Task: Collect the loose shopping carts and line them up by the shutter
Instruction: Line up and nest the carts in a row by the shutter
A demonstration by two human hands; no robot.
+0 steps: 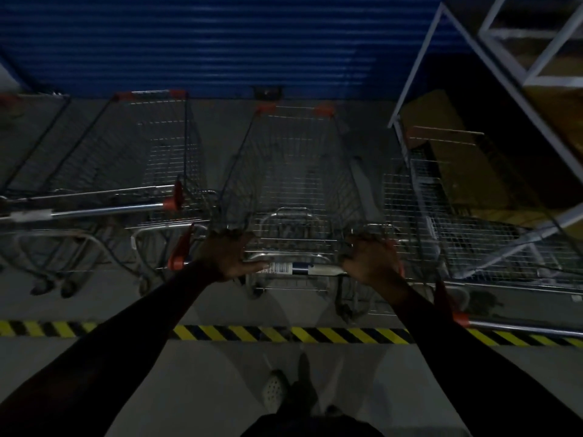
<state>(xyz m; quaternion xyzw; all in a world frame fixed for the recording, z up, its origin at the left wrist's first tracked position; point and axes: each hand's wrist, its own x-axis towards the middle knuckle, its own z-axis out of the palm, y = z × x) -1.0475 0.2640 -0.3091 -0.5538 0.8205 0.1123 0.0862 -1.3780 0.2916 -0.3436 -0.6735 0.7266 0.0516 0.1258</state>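
Note:
A wire shopping cart (293, 171) with orange corner caps stands straight ahead, its nose toward the blue shutter (220, 42). Its handle (299, 268) carries a white label. My left hand (228, 258) lies over the handle's left part with fingers spread and the thumb along the bar. My right hand (370, 261) is at the handle's right end with its fingers loosely bent; the dim light hides whether they grip. Another cart (151, 159) is parked to the left and a third cart (473, 222) to the right, both facing the shutter.
A white metal shelf frame (492, 67) with cardboard boxes leans over the right cart. Yellow-black hazard tape (284, 334) crosses the grey floor behind the carts. My shoes (274, 389) stand just behind the tape. More cart frames sit at the far left (28, 146).

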